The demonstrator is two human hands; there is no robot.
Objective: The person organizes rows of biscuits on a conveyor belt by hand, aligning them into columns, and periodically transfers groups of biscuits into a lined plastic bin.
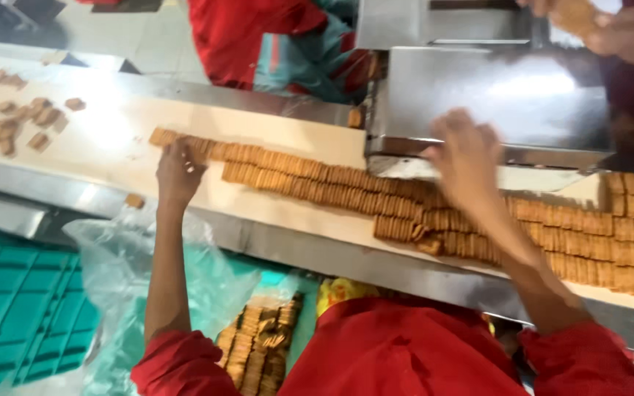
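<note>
The left hand (179, 170) is bracing the biscuit row's (317, 176) end near the conveyor belt's (111, 139) middle, fingers curled together; the right hand (466, 158), fingers spread, is pressing the stacked biscuits upright.

A long pale conveyor belt (104, 139) runs slantwise across the view, framed by a steel side rail (317, 253) along its near edge. At the far side of the belt stands a boxy steel machine housing (493, 103), its top catching a bright glare. Beyond the belt's upper left end lies a grey, shiny floor (111, 29). Below the belt's near rail, to the left, sits a teal plastic crate (16, 315) with a ribbed top, and beside it a clear plastic bag (122, 271) hangs loose over the crate's edge. Strong light washes out the left part of the belt
</note>
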